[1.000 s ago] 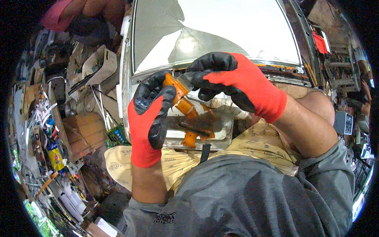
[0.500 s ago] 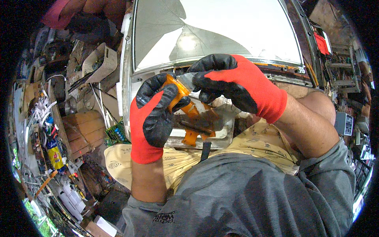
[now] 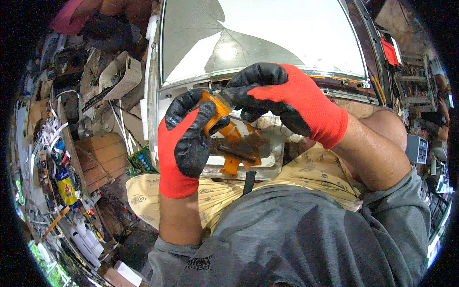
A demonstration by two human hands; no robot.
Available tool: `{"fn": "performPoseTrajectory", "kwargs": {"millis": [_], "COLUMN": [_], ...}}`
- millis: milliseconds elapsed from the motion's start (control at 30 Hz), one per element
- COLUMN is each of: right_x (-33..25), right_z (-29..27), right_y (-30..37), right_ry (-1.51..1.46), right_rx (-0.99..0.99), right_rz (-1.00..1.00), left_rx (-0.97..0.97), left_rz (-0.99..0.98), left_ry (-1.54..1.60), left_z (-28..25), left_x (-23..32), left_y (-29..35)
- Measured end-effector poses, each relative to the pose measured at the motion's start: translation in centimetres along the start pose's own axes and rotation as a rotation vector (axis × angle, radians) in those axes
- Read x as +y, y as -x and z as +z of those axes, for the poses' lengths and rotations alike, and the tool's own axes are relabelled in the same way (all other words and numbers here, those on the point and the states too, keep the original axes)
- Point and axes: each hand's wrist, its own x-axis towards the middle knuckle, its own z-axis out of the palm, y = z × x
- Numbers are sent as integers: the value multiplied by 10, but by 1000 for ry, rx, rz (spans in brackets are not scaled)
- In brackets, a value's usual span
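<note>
My left hand (image 3: 185, 138), in a red glove with a black coated palm, is closed around a strip of orange translucent film (image 3: 218, 115). My right hand (image 3: 289, 103), gloved alike, pinches a small thin greyish piece (image 3: 225, 97) at the upper edge of the film. The fingertips hide part of that piece, so I cannot tell whether it is joined to the film. Below my hands, more orange film (image 3: 231, 166) with a dark strip across it lies over a pale metal frame.
A cracked display panel (image 3: 267, 38) leans in front of me. To the left are a beige basket (image 3: 125, 76), a green circuit board (image 3: 142, 161) and heaps of scrap with white cables (image 3: 50, 131). A grey box (image 3: 417, 149) stands at the right.
My right fingers have shifted slightly left, toward the film, and the greyish piece has changed its tilt. My left hand keeps its hold with almost no movement.
</note>
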Motion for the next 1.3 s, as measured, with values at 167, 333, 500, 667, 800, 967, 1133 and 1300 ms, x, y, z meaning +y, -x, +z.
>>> {"fn": "performPoseTrajectory", "kwargs": {"millis": [167, 333, 500, 667, 800, 967, 1133, 1300], "right_x": [0, 1, 5, 13, 7, 48, 42, 37], "right_z": [0, -4, -10, -11, -15, -23, -20, -34], "right_y": [0, 0, -4, -11, 4, 16, 14, 10], "right_ry": [5, 32, 201, 503, 1346, 1708, 1793, 1744], "right_rx": [6, 0, -20, 141, 53, -54, -129, -205], "right_rz": [8, -4, -97, -184, -103, -211, 44, 106], "left_rx": [0, -40, 62, 128, 171, 128, 121, 120], "left_rz": [-11, 31, 46, 172, 216, 223, 239, 251], "left_ry": [-12, 49, -170, -153, -243, -235, -184, -170], "left_z": [-1, -6, 1, -4, -18, -15, -16, -16], "left_x": [1, -3, 3, 7, 14, 17, 17, 15], "left_y": [0, -2, 0, -4, -7, -9, -5, -4]}}
